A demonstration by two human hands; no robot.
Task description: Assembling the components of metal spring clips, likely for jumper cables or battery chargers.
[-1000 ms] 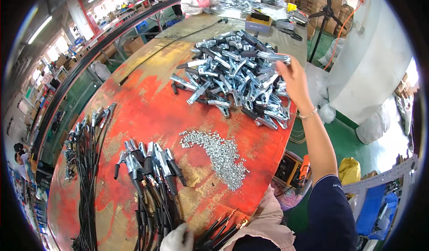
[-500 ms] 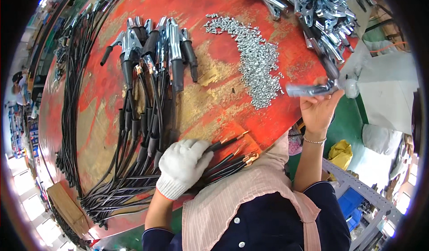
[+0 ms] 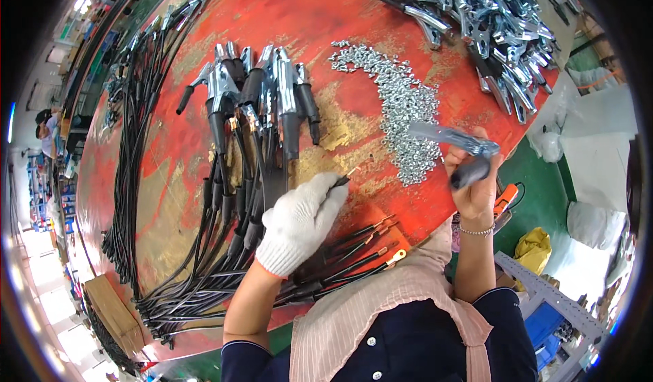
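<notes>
My left hand [image 3: 299,224], in a white knit glove, is closed around a black cable [image 3: 344,180] whose bare copper tip sticks out past the fingers. To its right, my bare right hand [image 3: 475,195] grips a metal spring clamp [image 3: 449,137] with a black handle sleeve; motion blurs it. The clamp hangs by the lower end of a pile of small silver nuts [image 3: 408,113]. Below my left hand, more black cables [image 3: 340,270] lie with copper ends pointing right. Past the glove lie several metal clamps [image 3: 224,86] with black sleeves, some of the cables running toward them.
All this lies on a worn red table [image 3: 306,14] with a curved edge. A heap of metal clamps [image 3: 500,28] covers its far right. Along the left lies a long cable bundle [image 3: 129,178]. A wooden block [image 3: 112,307] sits near the lower left edge.
My left hand has lifted away from the cable bundle, up and to the right, with one cable. My right hand has brought the clamp lower and turned it. The view has shifted slightly.
</notes>
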